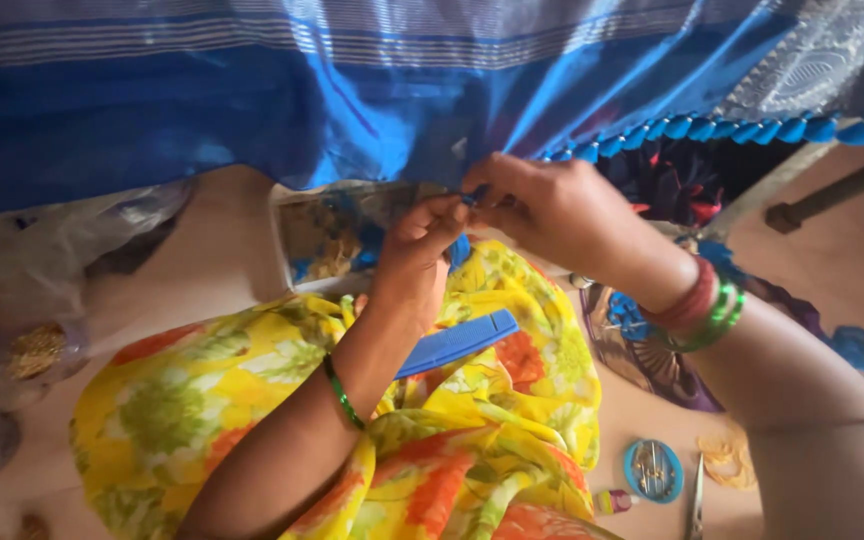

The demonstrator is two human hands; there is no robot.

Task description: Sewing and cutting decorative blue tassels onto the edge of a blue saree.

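A shiny blue cloth (252,110) with pale stripes hangs across the top of the view, its lower right hem lined with blue tassels (752,128). My left hand (417,255) and my right hand (552,210) meet at the hem, fingers pinched together on a small blue tassel thread (474,196). A blue comb (457,342) lies on the yellow flowered fabric (212,400) over my lap, just under my left wrist. Green bangles circle both wrists, with red ones on the right.
A clear box (327,235) of gold and blue bits sits behind my hands. Plastic bags (32,270) lie at the left. At lower right are a round blue pin case (654,470), scissors (696,500) and a thread spool (612,501). A purple printed cloth (642,355) lies right.
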